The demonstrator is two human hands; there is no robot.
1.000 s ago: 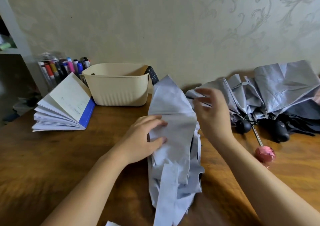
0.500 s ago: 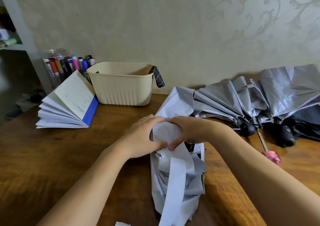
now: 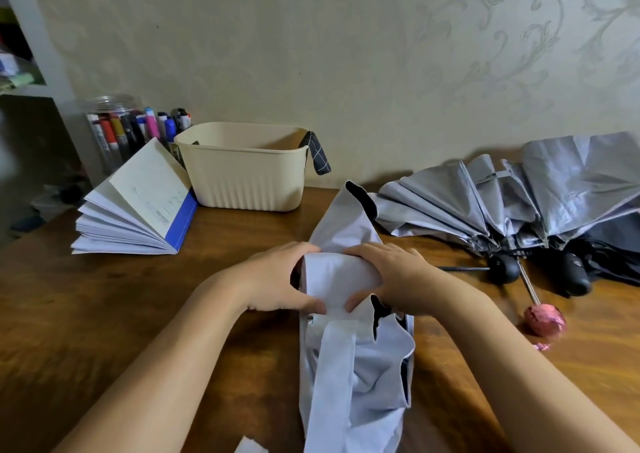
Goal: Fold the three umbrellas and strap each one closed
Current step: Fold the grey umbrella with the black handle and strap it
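Observation:
A pale lilac umbrella (image 3: 360, 359) with a black lining lies lengthwise on the wooden table (image 3: 104, 314) in front of me. My left hand (image 3: 277, 281) and my right hand (image 3: 394, 276) both clasp its rolled canopy from either side, thumbs pressing the fabric near the middle. Its strap (image 3: 332, 380) trails loose toward me. Two more umbrellas lie unfolded at the right: a silver-grey one (image 3: 485, 206) with a black handle (image 3: 502, 267), and a grey and black one (image 3: 588, 189) with a black handle (image 3: 575, 277).
A cream plastic basket (image 3: 246, 172) stands against the wall, a checked strap (image 3: 317, 158) hanging on its rim. Left of it are a fanned-open book (image 3: 138, 206) and a jar of markers (image 3: 117, 130). A pink-tipped rod (image 3: 542, 317) lies at right.
My right hand came down from above the fabric and closed on the rolled canopy opposite my left hand. The upright flap of the lilac umbrella was folded down and wrapped tighter.

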